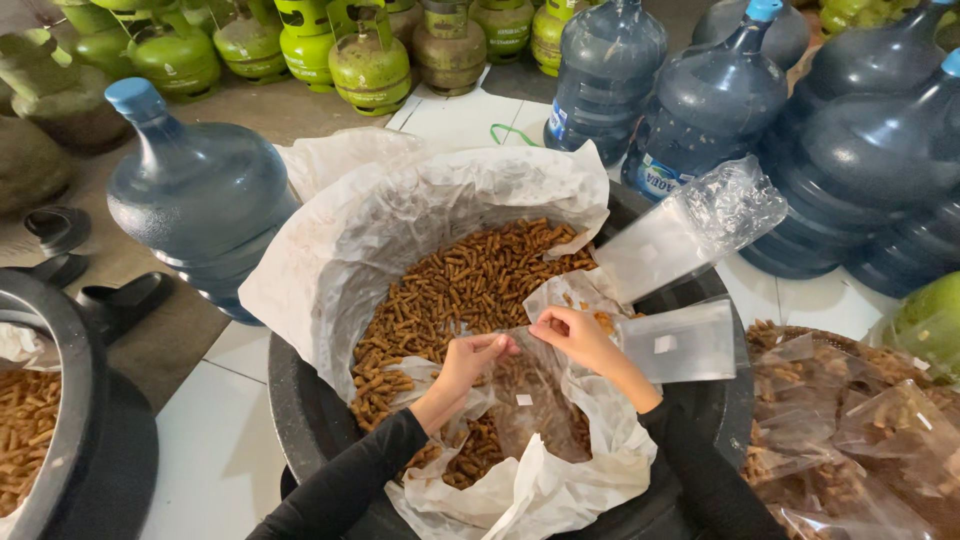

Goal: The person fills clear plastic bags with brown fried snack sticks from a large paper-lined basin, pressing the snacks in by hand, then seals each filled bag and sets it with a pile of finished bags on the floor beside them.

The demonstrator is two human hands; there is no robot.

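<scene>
Clear thin plastic bag point(530, 385) is pinched at its mouth by both hands, the left hand point(468, 362) and the right hand point(578, 335) each gripping an edge, over the near side of the black round tub point(300, 400) lined with white crinkled paper point(400, 215) and filled with brown stick-shaped snacks point(455, 285). If the slippery film slips from either grip, the bag could sag and sticks could spill past the near rim. More clear flat bags point(680, 240) lean on the far right rim and could slide in.

Soft, even indoor light fills the frame, bright at the centre and dimmer toward the upper left. Pale glare sits on the clear plastic bags point(690, 230) and blue water jugs point(200, 195). Shadows stay faint; edges bend slightly.
</scene>
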